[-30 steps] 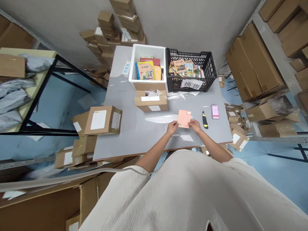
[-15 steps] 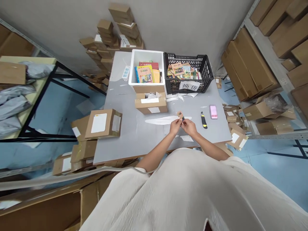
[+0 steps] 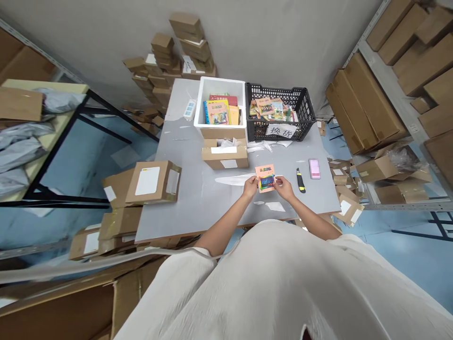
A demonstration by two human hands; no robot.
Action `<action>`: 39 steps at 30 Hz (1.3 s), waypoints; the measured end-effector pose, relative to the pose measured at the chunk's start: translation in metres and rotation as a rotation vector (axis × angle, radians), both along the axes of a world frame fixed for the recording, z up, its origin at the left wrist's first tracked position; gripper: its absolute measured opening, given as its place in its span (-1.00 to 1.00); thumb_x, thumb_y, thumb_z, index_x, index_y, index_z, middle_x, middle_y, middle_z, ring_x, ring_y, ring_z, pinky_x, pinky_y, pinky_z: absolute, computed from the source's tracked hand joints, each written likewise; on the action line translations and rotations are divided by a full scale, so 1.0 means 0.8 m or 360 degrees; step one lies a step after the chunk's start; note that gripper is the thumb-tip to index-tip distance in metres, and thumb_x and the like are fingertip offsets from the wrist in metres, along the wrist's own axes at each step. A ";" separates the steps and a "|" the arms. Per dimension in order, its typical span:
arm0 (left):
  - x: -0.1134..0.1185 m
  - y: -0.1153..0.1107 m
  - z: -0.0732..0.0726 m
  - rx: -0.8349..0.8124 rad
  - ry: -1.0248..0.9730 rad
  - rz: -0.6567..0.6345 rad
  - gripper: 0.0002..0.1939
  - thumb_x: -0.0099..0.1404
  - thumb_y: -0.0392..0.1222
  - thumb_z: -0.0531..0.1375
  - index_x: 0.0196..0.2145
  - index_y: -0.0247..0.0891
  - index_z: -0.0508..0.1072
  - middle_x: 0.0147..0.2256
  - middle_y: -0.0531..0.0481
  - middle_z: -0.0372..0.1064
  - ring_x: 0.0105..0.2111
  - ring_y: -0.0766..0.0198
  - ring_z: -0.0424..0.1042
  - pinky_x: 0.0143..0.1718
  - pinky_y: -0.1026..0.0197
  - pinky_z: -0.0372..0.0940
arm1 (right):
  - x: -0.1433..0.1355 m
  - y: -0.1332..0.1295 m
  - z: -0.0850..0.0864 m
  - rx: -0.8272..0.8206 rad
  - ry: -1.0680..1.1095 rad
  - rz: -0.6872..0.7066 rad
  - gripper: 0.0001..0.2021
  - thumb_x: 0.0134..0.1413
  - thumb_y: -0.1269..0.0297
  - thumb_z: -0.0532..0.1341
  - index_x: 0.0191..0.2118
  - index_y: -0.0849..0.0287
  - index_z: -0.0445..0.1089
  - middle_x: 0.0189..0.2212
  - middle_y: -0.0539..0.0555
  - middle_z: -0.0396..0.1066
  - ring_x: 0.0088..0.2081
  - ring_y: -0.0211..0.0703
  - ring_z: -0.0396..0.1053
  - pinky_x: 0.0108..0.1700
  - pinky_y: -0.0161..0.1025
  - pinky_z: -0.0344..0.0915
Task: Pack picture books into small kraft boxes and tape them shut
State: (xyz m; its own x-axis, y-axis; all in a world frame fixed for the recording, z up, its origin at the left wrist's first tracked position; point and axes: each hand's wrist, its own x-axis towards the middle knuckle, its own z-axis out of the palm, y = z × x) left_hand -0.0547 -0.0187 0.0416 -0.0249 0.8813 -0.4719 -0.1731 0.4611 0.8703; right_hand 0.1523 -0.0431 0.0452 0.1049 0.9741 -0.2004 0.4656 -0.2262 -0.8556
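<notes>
Turned over and drawn level since half a second ago, a small pink booklet (image 3: pixel 265 178) now shows its colorful illustrated cover, where it had been tipped nearly edge-on between hands pressed close together. The hands have since parted to opposite sides: the left hand (image 3: pixel 251 187) pinches the booklet's left edge, while the right hand (image 3: pixel 283 188) closes on its right edge. The booklet is held above the near part of a gray bench (image 3: pixel 191 208), in front of the worker. The step in hand appears to be a check of the covers; the next move would seem to call for a steady pinch on one side so the other hand can let go. A black-and-yellow utility knife (image 3: pixel 300 180) lies just right of the right hand. Beyond stand an opened cardboard box (image 3: pixel 208 163), a white bin (image 3: pixel 198 108) of books and a black crate (image 3: pixel 252 133) holding more, all apparently where they were.
</notes>
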 end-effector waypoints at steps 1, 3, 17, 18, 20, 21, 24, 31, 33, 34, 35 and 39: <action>-0.002 0.000 0.001 0.0001 -0.0008 0.0010 -0.60 0.28 0.22 0.45 -0.34 -0.19 0.59 -0.38 0.00 0.58 -0.34 0.17 0.51 -0.20 0.14 0.44 | -0.001 -0.001 0.001 -0.0105 0.0117 -0.0022 -0.70 0.14 0.10 0.36 -0.05 0.11 0.57 -0.24 0.10 0.65 -0.17 0.03 0.60 0.01 -0.03 0.56; -0.007 0.000 0.005 0.0008 -0.0007 0.0007 -0.57 0.28 0.25 0.45 -0.34 -0.19 0.58 -0.39 0.01 0.57 -0.36 0.18 0.51 -0.20 0.14 0.45 | -0.006 -0.004 0.003 -0.0268 0.0322 -0.0037 -0.70 0.10 0.00 0.39 -0.16 0.10 0.56 -0.38 0.03 0.59 -0.27 0.00 0.59 -0.13 -0.10 0.54; -0.082 0.004 0.035 0.0130 0.0142 -0.0087 -0.70 0.24 0.09 0.40 -0.22 -0.17 0.66 -0.29 -0.04 0.64 -0.27 0.13 0.61 -0.21 0.15 0.42 | -0.090 0.045 0.044 -0.0201 0.0688 -0.0273 -0.55 -0.15 -0.11 0.54 -0.24 0.10 0.57 -0.51 -0.04 0.51 -0.46 -0.14 0.46 -0.32 -0.18 0.44; -0.091 0.005 0.036 0.0153 0.0163 -0.0091 -0.71 0.24 0.07 0.40 -0.21 -0.17 0.67 -0.30 -0.04 0.64 -0.29 0.14 0.60 -0.20 0.15 0.42 | -0.097 0.050 0.047 -0.0194 0.0694 -0.0257 -0.55 -0.15 -0.11 0.54 -0.23 0.11 0.59 -0.51 -0.04 0.51 -0.45 -0.14 0.47 -0.30 -0.17 0.46; -0.110 0.010 0.037 0.0190 0.0246 -0.0086 -0.71 0.24 0.07 0.40 -0.21 -0.17 0.67 -0.39 0.00 0.59 -0.35 0.15 0.56 -0.22 0.15 0.42 | -0.111 0.060 0.051 -0.0188 0.0711 -0.0221 -0.55 -0.15 -0.09 0.55 -0.21 0.10 0.60 -0.49 -0.03 0.53 -0.42 -0.13 0.49 -0.27 -0.17 0.48; -0.120 0.013 0.037 0.0199 0.0297 -0.0080 -0.71 0.24 0.08 0.41 -0.21 -0.17 0.67 -0.44 0.02 0.56 -0.38 0.16 0.54 -0.25 0.15 0.41 | -0.118 0.065 0.053 -0.0184 0.0719 -0.0203 -0.55 -0.15 -0.08 0.55 -0.20 0.10 0.60 -0.47 -0.03 0.55 -0.41 -0.13 0.50 -0.25 -0.16 0.50; -0.147 0.030 0.038 0.0225 0.0396 -0.0038 -0.69 0.23 0.11 0.44 -0.23 -0.17 0.66 -0.51 0.05 0.51 -0.44 0.16 0.51 -0.34 0.18 0.34 | -0.140 0.084 0.056 -0.0174 0.0735 -0.0138 -0.56 -0.16 -0.07 0.56 -0.21 0.10 0.58 -0.42 0.01 0.60 -0.36 -0.11 0.54 -0.19 -0.14 0.53; -0.196 0.104 0.049 0.0224 0.0284 0.0201 -0.65 0.20 0.08 0.53 -0.23 -0.21 0.66 -0.55 0.09 0.48 -0.52 0.25 0.48 -0.41 0.23 0.35 | -0.194 0.163 0.068 -0.0095 0.0586 0.0002 -0.55 0.02 -0.15 0.48 -0.13 0.06 0.50 -0.51 -0.07 0.51 -0.43 -0.14 0.49 -0.30 -0.21 0.45; -0.205 0.133 0.054 0.0170 0.0237 0.0256 -0.63 0.20 0.07 0.54 -0.20 -0.23 0.66 -0.57 0.09 0.47 -0.54 0.24 0.50 -0.43 0.23 0.38 | -0.209 0.191 0.073 -0.0084 0.0559 0.0018 -0.57 0.08 -0.14 0.47 -0.13 0.05 0.48 -0.54 -0.10 0.48 -0.48 -0.17 0.43 -0.35 -0.23 0.41; -0.210 0.147 0.057 0.0159 0.0211 0.0292 -0.63 0.21 0.06 0.55 -0.18 -0.24 0.66 -0.56 0.08 0.50 -0.53 0.25 0.51 -0.41 0.23 0.40 | -0.216 0.206 0.075 -0.0077 0.0541 0.0021 -0.59 0.10 -0.13 0.47 -0.14 0.05 0.47 -0.55 -0.11 0.46 -0.49 -0.17 0.41 -0.36 -0.24 0.39; -0.213 0.162 0.060 0.0149 0.0182 0.0336 -0.64 0.23 0.03 0.55 -0.16 -0.26 0.66 -0.53 0.06 0.53 -0.52 0.26 0.53 -0.38 0.23 0.44 | -0.223 0.220 0.076 -0.0070 0.0524 0.0017 -0.61 0.12 -0.11 0.47 -0.15 0.05 0.47 -0.56 -0.11 0.45 -0.50 -0.17 0.41 -0.37 -0.25 0.38; -0.223 0.215 0.069 0.0122 0.0158 0.0451 -0.75 0.30 -0.10 0.50 -0.19 -0.31 0.64 -0.44 -0.06 0.63 -0.45 0.25 0.60 -0.30 0.22 0.48 | -0.252 0.276 0.077 -0.0042 0.0525 -0.0072 -0.68 0.16 -0.04 0.47 -0.20 0.08 0.50 -0.56 -0.06 0.46 -0.48 -0.18 0.41 -0.40 -0.27 0.37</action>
